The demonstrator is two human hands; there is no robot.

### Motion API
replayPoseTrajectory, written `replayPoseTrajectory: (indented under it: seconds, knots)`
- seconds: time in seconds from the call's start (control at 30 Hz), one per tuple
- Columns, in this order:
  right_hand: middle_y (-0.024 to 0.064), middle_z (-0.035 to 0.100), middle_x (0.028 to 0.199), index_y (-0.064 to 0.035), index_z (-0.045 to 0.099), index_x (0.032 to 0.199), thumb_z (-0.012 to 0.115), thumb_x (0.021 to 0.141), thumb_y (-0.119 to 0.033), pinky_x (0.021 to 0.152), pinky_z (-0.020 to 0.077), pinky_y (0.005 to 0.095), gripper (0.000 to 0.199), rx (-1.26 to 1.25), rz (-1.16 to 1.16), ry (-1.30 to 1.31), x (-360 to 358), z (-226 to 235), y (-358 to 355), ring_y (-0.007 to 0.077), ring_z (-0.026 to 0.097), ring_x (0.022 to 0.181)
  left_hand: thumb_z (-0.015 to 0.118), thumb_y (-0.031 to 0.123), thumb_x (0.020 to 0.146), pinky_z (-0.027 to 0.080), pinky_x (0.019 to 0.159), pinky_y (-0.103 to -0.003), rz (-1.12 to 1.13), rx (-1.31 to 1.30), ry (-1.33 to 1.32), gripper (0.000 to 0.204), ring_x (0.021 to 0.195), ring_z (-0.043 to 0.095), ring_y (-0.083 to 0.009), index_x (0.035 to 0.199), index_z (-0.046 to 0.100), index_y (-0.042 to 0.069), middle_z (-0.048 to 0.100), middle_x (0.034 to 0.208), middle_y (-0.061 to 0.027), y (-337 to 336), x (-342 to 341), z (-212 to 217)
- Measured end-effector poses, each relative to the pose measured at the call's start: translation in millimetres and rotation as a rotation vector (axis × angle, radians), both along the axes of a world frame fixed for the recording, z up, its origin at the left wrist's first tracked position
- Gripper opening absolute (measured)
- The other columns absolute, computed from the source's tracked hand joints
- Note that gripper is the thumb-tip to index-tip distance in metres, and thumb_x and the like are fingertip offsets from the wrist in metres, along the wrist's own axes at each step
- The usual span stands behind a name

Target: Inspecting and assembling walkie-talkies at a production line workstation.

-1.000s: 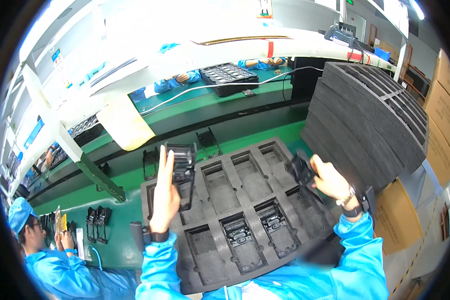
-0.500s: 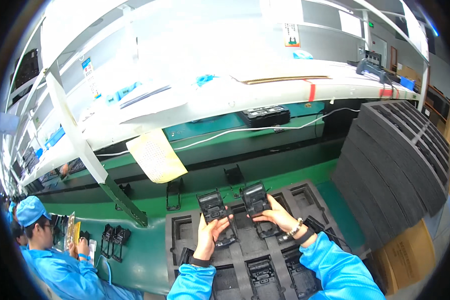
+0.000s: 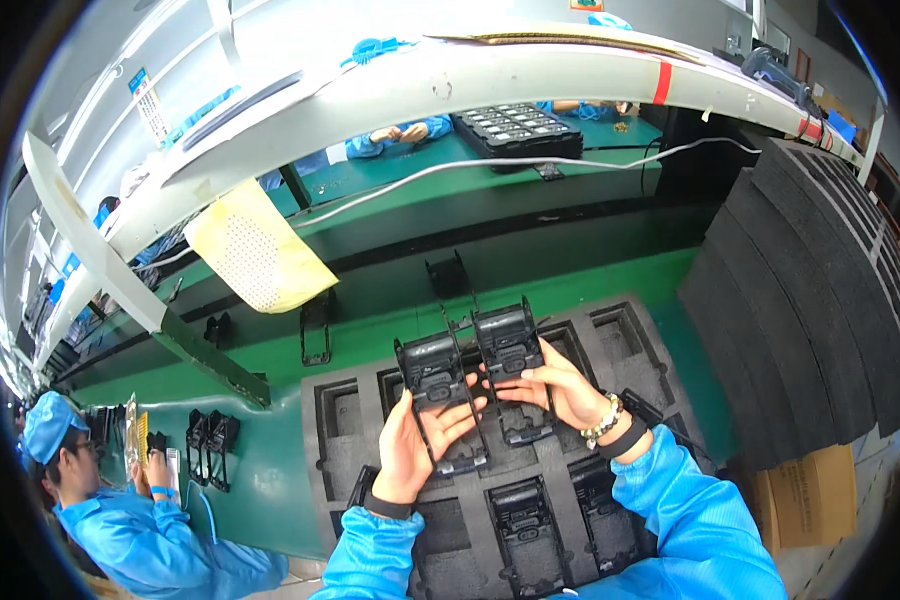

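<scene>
My left hand (image 3: 410, 445) is closed on a black plastic frame (image 3: 433, 368) with a curved upper panel and two long side rails. In my right hand (image 3: 562, 392) is a second frame (image 3: 507, 338) of the same shape, gripped at its right edge. The two frames are held side by side with their panels facing me, the right one slightly higher. Both are above a dark grey foam tray (image 3: 322, 465) with rectangular pockets. Similar black frames (image 3: 523, 528) lie in its near pockets. Fingers partly pass behind the frames and are hidden there.
Stacked foam trays (image 3: 790, 300) rise at the right above a cardboard box (image 3: 815, 495). A white shelf edge (image 3: 530, 85) crosses overhead, with a yellow sheet (image 3: 255, 250) hanging from it. More frames (image 3: 210, 445) lie at left, near a seated person in blue (image 3: 160, 535).
My view has tilted down, so the shelf and tray appear higher. Both hands still hold their frames, which have come closer together, and more of their side rails shows.
</scene>
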State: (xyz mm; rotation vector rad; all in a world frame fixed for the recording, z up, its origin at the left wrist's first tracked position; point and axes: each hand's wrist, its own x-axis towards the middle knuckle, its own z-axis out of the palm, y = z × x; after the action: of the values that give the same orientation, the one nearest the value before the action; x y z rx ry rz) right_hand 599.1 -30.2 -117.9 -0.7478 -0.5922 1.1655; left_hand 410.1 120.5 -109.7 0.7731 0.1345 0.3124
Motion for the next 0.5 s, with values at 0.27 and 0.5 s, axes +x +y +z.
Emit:
replayPoseTrajectory:
  seconds: [0.27,0.5]
  knots:
    - [0.0222,0.054,0.133,-0.0063,0.024,0.145,0.053,0.096,-0.013,0.106,0.0463,0.0467,0.058,0.001,0.004,0.012,0,-5,3,0.0335,0.057,0.122,0.032,0.047,0.102,0.049,0.101,-0.045,-0.015,0.009,0.003,0.063,0.124,0.054,-0.0401,0.147,0.036,0.002,0.046,0.144,-0.0230,9,1,-7]
    - [0.0173,0.052,0.132,-0.0073,0.024,0.146,0.057,0.098,-0.011,0.096,0.0550,0.0423,0.059,-0.071,-0.110,-0.154,-11,-12,14,0.0287,0.061,0.116,0.045,0.043,0.096,0.044,0.103,-0.054,-0.052,-0.139,-0.148,0.065,0.123,0.052,-0.0382,0.146,0.037,0.002,0.042,0.146,-0.0248,8,-3,-6]
